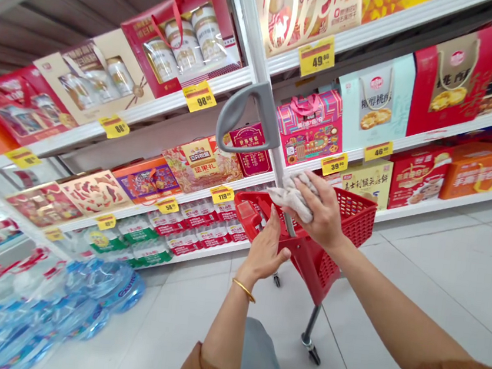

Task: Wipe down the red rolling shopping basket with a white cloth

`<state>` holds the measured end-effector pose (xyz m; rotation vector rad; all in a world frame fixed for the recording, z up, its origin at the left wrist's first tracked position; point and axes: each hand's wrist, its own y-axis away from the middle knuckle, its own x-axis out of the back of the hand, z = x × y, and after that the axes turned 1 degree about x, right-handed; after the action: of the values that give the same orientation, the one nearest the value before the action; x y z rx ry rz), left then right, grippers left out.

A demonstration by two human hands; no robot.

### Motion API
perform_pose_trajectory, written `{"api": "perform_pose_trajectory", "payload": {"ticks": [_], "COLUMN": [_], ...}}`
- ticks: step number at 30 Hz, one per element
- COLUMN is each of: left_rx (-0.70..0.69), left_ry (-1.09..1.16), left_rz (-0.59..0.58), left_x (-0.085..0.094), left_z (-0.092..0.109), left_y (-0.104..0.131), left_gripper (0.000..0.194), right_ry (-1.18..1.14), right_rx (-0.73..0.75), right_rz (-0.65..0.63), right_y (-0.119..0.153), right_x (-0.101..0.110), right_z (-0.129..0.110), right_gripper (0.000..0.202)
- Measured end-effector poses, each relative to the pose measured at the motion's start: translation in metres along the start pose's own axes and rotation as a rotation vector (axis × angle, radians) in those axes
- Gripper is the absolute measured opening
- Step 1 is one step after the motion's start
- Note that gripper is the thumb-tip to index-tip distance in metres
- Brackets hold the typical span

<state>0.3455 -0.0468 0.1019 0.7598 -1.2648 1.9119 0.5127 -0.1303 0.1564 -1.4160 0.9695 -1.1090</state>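
My right hand (320, 214) is closed around a crumpled greyish-white cloth (295, 197), pressed against the grey pole (280, 167) of a small shopping cart. That pole rises to a grey loop handle (247, 116) at its top. The cart's red plastic basket (352, 223), with holes in its side, stands tilted in my view beneath the cloth. Beside the pole, my left hand (268, 246) reaches to the near rim of the basket, its fingers stretched out and the thumb apart. Whether its fingertips press on the rim or the pole, I cannot tell.
Shelves (235, 79) of boxed gifts and yellow price tags (316, 56) run behind the cart. Packs of large water bottles (103, 289) stand on the floor at the left. A caster wheel (311, 350) of the cart rests on the pale tiles (435, 271).
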Motion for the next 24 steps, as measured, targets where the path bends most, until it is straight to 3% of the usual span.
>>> {"api": "perform_pose_trajectory", "payload": {"ticks": [4,8,15,24], "left_rx": [0.010,0.019,0.038,0.058], "left_ry": [-0.008,-0.011,0.042,0.084], "left_rz": [0.013,0.003,0.038,0.078], "left_x": [-0.001,-0.003,0.003,0.006], "left_z": [0.001,-0.002,-0.004,-0.016], "left_y": [0.001,0.002,-0.001,0.001], "left_gripper": [0.104,0.106,0.106,0.104], "right_ry": [-0.003,-0.006,0.001,-0.044], "right_rx": [0.015,0.029,0.026,-0.077], "right_rz": [-0.018,-0.033,-0.096,-0.190], "right_y": [-0.044,-0.053,-0.021,0.053], "right_x": [-0.019,-0.031,-0.034,-0.040], "right_z": [-0.003,-0.004,-0.003,-0.005], "right_gripper": [0.064,0.060,0.055,0.056]}}
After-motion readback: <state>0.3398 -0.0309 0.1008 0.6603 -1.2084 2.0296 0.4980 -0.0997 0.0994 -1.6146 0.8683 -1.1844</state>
